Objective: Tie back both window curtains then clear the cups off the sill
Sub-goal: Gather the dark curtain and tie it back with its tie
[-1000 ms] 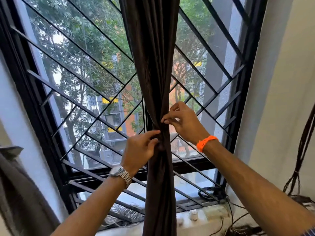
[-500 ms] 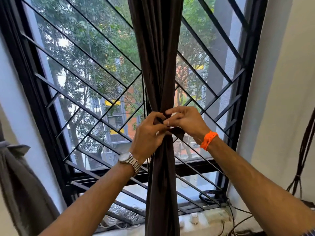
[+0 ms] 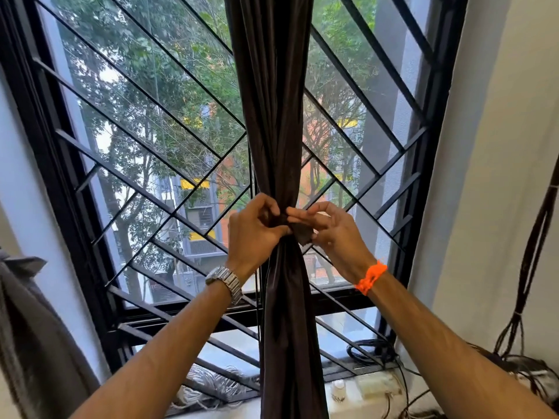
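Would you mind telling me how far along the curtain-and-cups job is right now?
Done: the dark curtain is gathered into one bunch. In hand: the left hand grips that bunch while the right hand pinches the tie strip, knot seemingly unfinished. Remaining: grey fabric at the left edge hangs loose, possibly the second curtain, and a small white container, perhaps a cup, stands on the sill.
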